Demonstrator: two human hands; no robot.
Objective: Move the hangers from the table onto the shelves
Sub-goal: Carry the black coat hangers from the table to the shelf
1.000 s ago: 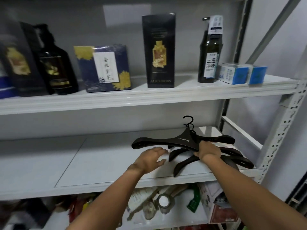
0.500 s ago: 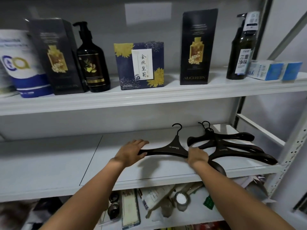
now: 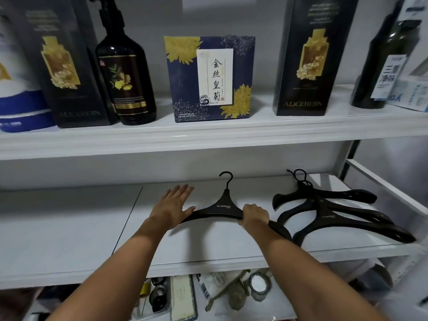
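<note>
White shelf [image 3: 69, 228] holds piled hangers [image 3: 323, 203] beside the hanger [image 3: 222, 207] the right hand [image 3: 254, 215] clasps, left hand [image 3: 172, 205] flat.

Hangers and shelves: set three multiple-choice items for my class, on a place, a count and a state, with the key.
1. Where does the pile of hangers lie? A a table; B the middle shelf, right of the held hanger; C the floor.
2. How many tall black boxes stand on the upper shelf? A one; B four; C two.
3. The right hand is: A gripping the held hanger; B flat and open; C holding a bottle.
Key: 1 B, the pile lies beside the held hanger; 2 C, one each side of the blue box; 3 A, its fingers curl round the hanger's arm.
</note>
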